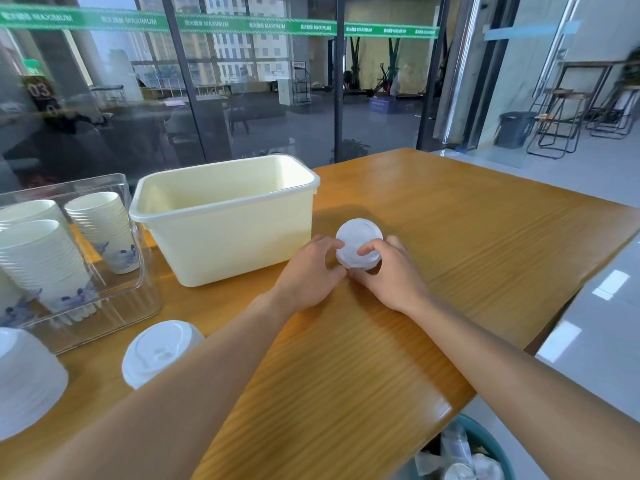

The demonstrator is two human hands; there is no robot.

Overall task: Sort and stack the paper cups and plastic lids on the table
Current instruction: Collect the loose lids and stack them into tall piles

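Cream bin (225,244) left; bare table (485,244) right.

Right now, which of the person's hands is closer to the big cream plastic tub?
The left. The left hand grips the lids from the side facing the cream tub, close to its front corner. The right hand holds them from the far side, farther off.

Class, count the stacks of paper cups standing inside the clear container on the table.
3: one at the back right, one in front at the left, one behind it at the far left. The frame edge may hide more.
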